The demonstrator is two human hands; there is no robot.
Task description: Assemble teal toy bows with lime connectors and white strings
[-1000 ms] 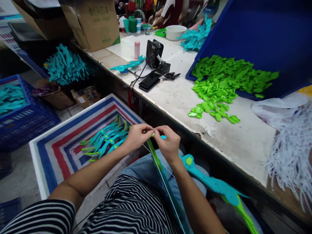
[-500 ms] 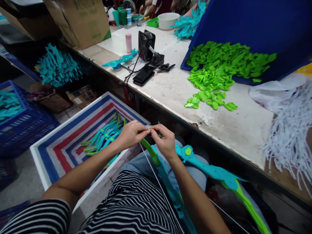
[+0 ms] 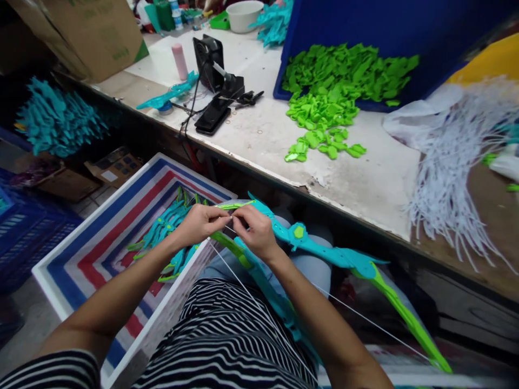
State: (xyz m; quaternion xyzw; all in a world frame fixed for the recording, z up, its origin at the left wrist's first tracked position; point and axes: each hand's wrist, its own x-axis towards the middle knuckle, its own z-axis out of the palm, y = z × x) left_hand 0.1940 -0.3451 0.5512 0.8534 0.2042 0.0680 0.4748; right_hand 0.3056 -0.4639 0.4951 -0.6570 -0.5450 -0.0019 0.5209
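Note:
Two turquoise-and-green toy bows lie across my lap: the far bow (image 3: pixel 324 253) stretches to the right, and the near bow (image 3: pixel 259 278) runs down under my right forearm. Both carry a thin white string. My left hand (image 3: pixel 203 221) is closed in a pinch near the far bow's left green tip. Fingertip to fingertip with it, my right hand (image 3: pixel 255 229) pinches too. The white bowstring (image 3: pixel 377 324) leads up to the fingers; the exact bit between them is mostly hidden.
A lined crate (image 3: pixel 48 270) with several bows stands at left. On the table (image 3: pixel 259 146) are green plastic pieces (image 3: pixel 324 108) spilling from a blue bin (image 3: pixel 344 21), a small black fan (image 3: pixel 208 59), a phone (image 3: pixel 213 116) and white strings (image 3: pixel 441 178). Turquoise parts (image 3: pixel 60 119) are piled far left.
The view has shifted right, so the table and crate appear further left. Both hands stay pinched together, and more of the far bow and its string shows.

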